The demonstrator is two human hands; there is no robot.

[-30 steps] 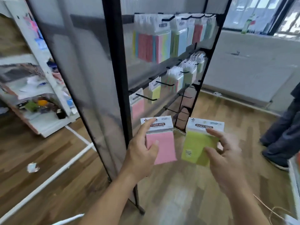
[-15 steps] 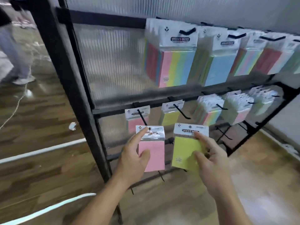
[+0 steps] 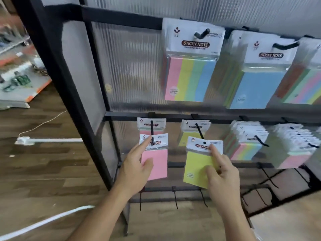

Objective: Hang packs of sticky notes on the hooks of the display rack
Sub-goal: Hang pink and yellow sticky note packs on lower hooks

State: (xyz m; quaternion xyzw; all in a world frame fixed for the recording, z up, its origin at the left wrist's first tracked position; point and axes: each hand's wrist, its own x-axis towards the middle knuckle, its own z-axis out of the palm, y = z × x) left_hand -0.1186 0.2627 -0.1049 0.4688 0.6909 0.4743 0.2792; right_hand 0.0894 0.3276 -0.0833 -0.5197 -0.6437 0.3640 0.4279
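The left hand [image 3: 137, 169] pinched a pink pack [image 3: 156, 164] between thumb and fingers. Its forefinger stretched up the white header, which overlapped the tip of the leftmost hook [image 3: 152, 126] on the middle bar of the rack [image 3: 121, 17]. The right hand [image 3: 224, 176] gripped a yellow pack [image 3: 196, 166] likewise, its punched hole just below the tip of the next hook [image 3: 198, 130]. Further back on those hooks hung other packs [image 3: 189, 126].
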